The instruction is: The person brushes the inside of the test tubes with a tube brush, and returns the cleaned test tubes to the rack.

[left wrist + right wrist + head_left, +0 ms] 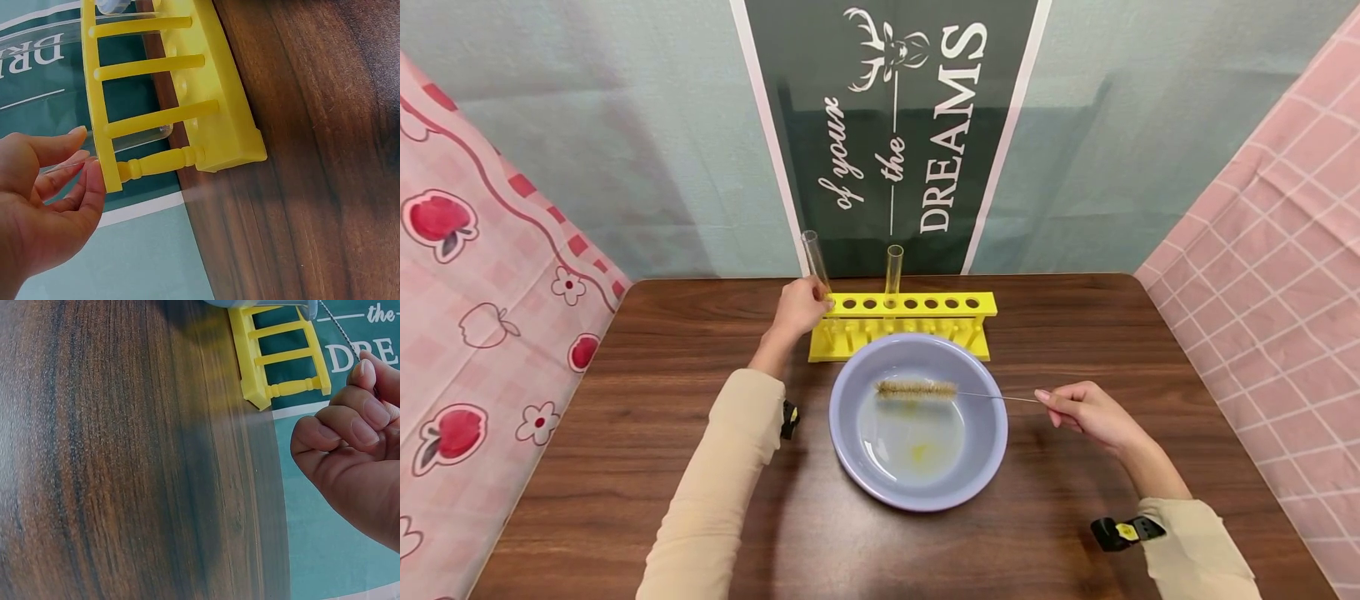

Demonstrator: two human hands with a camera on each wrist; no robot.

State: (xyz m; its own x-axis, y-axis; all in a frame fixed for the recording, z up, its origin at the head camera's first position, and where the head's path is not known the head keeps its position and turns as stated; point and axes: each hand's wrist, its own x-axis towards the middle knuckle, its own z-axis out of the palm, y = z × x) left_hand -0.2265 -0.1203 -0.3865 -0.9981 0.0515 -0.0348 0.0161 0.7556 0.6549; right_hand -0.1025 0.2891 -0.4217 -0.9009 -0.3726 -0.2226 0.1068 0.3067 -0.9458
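Note:
At the left end of the yellow test tube rack [946, 302], my left hand [800, 308] holds a clear test tube [811, 246] between thumb and curled fingers. The tube's rounded lower end shows below the rack's top rail in the left wrist view. A second test tube [894, 265] stands upright in a hole further right. My right hand [1090, 412] pinches the thin twisted-wire handle of a test tube brush [917, 390]. Its tan bristles lie over the lavender basin [844, 433], which contains cloudy liquid with yellowish patches.
The basin stands right in front of the rack on a dark wood table [692, 333]. Behind the table hangs a fabric backdrop [647, 167] with a dark printed panel. Pink patterned cloths border the left and right sides.

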